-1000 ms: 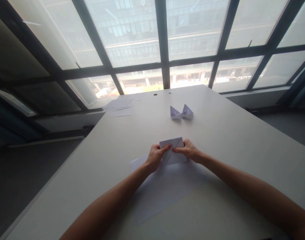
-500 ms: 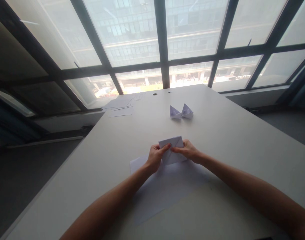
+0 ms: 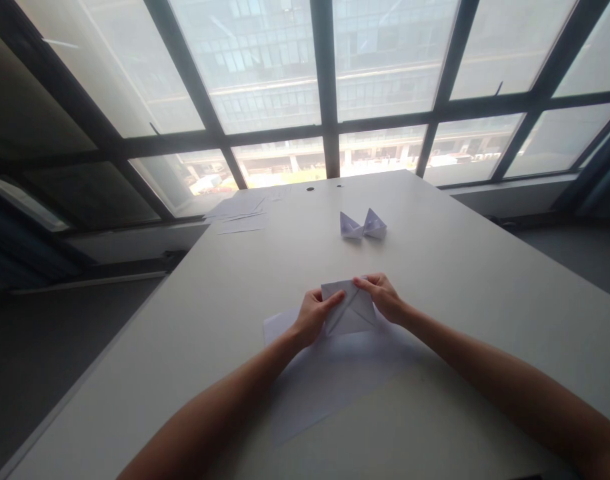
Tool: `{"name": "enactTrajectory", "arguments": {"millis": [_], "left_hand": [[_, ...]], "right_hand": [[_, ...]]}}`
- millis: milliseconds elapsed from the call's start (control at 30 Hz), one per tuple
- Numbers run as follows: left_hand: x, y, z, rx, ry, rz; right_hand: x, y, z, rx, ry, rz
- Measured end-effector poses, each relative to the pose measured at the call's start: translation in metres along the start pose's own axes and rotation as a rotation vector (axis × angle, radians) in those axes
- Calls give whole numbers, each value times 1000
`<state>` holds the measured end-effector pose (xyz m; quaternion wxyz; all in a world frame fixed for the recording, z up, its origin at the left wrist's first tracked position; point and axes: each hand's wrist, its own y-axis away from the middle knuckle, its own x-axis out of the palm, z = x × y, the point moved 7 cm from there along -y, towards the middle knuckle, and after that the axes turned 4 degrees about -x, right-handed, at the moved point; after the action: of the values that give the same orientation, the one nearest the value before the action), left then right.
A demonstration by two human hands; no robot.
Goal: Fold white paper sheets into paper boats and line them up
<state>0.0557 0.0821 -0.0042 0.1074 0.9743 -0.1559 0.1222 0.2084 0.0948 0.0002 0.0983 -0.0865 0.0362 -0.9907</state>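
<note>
Head view: the left hand (image 3: 313, 315) is half closed, its fingers curled and pinching the left edge of the folded paper (image 3: 351, 312). The right hand (image 3: 385, 297) has slid from the paper's right side up to its far edge, where the fingertips grip near the top corner. A second ago both sets of fingertips met at the middle; now a diagonal flap lies bare between them. The paper rests between both hands on a flat sheet (image 3: 329, 377) on the table (image 3: 485, 280). Two boats (image 3: 363, 225) stand well beyond the hands, unmoved.
</note>
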Motion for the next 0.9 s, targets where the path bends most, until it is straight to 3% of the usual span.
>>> {"name": "enactTrajectory", "arguments": {"millis": [200, 433, 600, 900], "left_hand": [[-7, -1, 3, 23, -11, -139], [-11, -1, -4, 114, -53, -190], [-16, -1, -6, 151, -40, -224], [-27, -6, -3, 175, -13, -311]], "right_hand": [[-1, 2, 4, -76, 40, -21], [-5, -2, 1, -101, 13, -82], [13, 5, -2, 31, 96, 174], [18, 10, 2, 98, 93, 186]]}}
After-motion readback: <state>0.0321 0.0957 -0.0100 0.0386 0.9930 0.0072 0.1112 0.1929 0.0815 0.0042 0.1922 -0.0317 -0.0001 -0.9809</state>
